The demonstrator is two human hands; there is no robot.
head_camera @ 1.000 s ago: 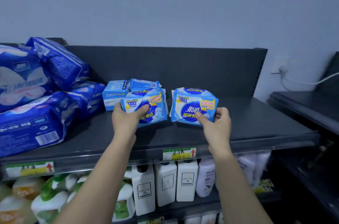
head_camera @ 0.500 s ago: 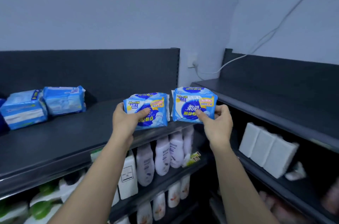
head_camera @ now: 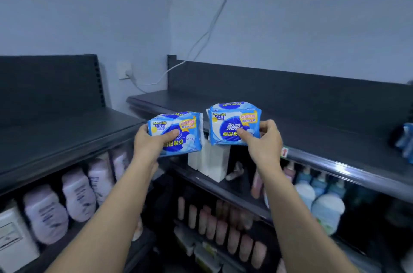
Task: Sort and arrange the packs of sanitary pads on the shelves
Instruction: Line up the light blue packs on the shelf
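Before shelves (head_camera: pixel 324 136), two "24cm日用" packs (head_camera: pixel 186 128)

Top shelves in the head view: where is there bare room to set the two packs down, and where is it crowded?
The right top shelf is bare from the corner to the blue items at its far end. The left top shelf shows bare too. The lower shelves are crowded with bottles and white packs.

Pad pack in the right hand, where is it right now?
Head view, centre: the right hand grips the pad pack in the air, just right of the other pack in the left hand, before the front edge of the right top shelf.
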